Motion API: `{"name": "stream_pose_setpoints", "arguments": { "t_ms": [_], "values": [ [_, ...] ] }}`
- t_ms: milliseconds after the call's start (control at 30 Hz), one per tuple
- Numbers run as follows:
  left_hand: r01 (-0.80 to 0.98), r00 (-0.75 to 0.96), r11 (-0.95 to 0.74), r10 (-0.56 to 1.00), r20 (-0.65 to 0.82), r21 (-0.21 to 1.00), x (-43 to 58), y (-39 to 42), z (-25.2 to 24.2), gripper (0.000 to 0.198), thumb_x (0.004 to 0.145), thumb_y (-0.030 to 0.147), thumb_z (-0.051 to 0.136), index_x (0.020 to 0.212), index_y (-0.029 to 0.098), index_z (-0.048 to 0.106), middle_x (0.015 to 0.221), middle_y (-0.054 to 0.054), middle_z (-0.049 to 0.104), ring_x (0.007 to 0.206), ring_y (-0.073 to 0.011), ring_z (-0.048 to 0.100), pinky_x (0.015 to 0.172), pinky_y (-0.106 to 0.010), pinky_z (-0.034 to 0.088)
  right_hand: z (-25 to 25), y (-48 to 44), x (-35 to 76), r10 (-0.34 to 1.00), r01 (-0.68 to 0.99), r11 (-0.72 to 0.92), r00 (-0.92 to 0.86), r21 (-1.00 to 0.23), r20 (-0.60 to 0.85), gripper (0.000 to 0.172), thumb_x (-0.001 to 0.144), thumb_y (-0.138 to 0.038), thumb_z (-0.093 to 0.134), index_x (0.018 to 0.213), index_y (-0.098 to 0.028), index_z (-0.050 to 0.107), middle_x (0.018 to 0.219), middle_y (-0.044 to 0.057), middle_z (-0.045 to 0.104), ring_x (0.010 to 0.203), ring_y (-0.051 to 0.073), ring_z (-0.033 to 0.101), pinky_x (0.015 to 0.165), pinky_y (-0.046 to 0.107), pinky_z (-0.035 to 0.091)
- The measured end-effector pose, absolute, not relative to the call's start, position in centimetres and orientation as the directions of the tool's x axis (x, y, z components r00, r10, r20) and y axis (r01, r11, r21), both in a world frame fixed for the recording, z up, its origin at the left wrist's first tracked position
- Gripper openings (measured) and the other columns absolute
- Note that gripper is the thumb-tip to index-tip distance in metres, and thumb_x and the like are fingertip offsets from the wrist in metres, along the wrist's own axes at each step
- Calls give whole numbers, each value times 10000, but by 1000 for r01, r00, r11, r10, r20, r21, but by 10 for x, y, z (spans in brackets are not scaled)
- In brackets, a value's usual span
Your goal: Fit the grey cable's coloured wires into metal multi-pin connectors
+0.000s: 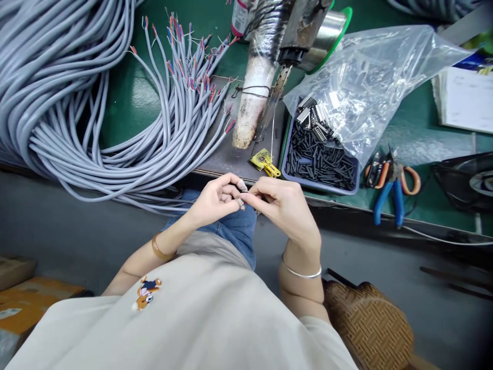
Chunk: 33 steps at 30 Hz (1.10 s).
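While the right hand [278, 201] pinches a tiny item [244, 191], the left hand [217, 199] curls beside it, its grip unclear; a tub [321, 187] of black pieces [319, 165] sits near.

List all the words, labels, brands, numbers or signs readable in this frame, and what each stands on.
No text can be read with certainty.
Bottle: label with a barcode; print too small to read.
Yellow item: dark marks, too small to read.
White sheet: faint marks, too blurred to read.
Carton: pale label, unreadable.
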<state>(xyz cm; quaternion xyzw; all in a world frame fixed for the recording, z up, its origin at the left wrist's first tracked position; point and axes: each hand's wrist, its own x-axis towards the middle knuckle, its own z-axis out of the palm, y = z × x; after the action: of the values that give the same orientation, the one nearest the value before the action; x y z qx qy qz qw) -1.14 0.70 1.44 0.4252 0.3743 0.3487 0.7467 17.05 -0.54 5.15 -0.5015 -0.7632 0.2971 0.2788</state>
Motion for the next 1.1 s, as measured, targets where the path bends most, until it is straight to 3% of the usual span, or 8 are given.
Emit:
{"name": "stream_pose_setpoints", "arguments": {
  "t_ms": [167, 267, 333, 500, 633, 833, 967, 1100],
  "values": [
    [-270, 582, 490, 769, -265, 829, -21, 7, 13, 421, 751, 310, 803, 1084, 157, 596, 732, -11, 746, 409, -32, 475, 401, -168, 295, 49, -10, 165, 930, 668, 355, -323, -654, 174, 385, 983, -367, 630, 638, -198, 630, 627, -19, 579, 567, 95, 498, 588, 267, 347],
    [-292, 526, 457, 811, -258, 840, -22, 7, 13, 394, 795, 386, 807, 1065, 144, 653, 737, -24, 752, 400, -27, 451, 393, -176, 295, 51, -15, 164, 950, 681, 290, -122, -672, 286, 198, 927, -386, 711, 837, -209, 712, 646, -30, 590, 564, 101, 509, 573, 261, 369],
    [-314, 490, 423, 839, -236, 850, -22, 8, 12, 362, 797, 424, 818, 975, 136, 690, 750, -41, 762, 400, -24, 452, 391, -180, 304, 53, -20, 165, 952, 669, 222, 10, -710, 307, 204, 889, -392, 752, 989, -216, 732, 640, -43, 589, 538, 102, 502, 559, 258, 387],
    [-323, 434, 388, 871, -229, 863, -21, 11, 10, 350, 754, 418, 863, 891, 119, 743, 721, -40, 751, 405, -28, 466, 378, -184, 304, 53, -28, 160, 976, 590, 148, 44, -794, 214, 123, 927, -322, 687, 927, -218, 753, 703, -15, 711, 570, 110, 595, 586, 260, 449],
    [-334, 432, 410, 867, -249, 849, -22, 11, 11, 395, 743, 397, 874, 992, 132, 718, 767, -29, 757, 414, -30, 483, 385, -181, 332, 47, -29, 158, 984, 518, 55, 116, -854, 133, 199, 960, -358, 629, 898, -219, 758, 764, 13, 762, 566, 126, 615, 536, 272, 434],
    [-349, 430, 461, 852, -298, 816, -22, 12, 12, 440, 746, 501, 852, 866, 169, 589, 593, 60, 587, 377, -44, 479, 361, -172, 309, 45, -27, 156, 991, 491, 30, 102, -871, 91, 194, 881, -394, 731, 811, -212, 729, 712, 9, 751, 623, 139, 676, 589, 255, 493],
    [-348, 436, 446, 856, -279, 824, -23, 14, 11, 443, 709, 470, 886, 785, 161, 579, 579, 64, 561, 379, -36, 476, 362, -163, 303, 41, -24, 152, 993, 417, -25, 115, -909, 25, 128, 849, -316, 738, 906, -201, 735, 754, 16, 766, 589, 112, 647, 531, 224, 455],
    [-304, 428, 385, 872, -235, 871, -25, 11, 14, 435, 699, 476, 895, 759, 157, 606, 621, 29, 619, 410, -46, 509, 370, -169, 336, 35, -21, 158, 993, 203, -112, 45, -973, -105, 262, 824, -345, 751, 1042, -200, 765, 757, 18, 762, 572, 108, 625, 470, 208, 435]
  ]
}}
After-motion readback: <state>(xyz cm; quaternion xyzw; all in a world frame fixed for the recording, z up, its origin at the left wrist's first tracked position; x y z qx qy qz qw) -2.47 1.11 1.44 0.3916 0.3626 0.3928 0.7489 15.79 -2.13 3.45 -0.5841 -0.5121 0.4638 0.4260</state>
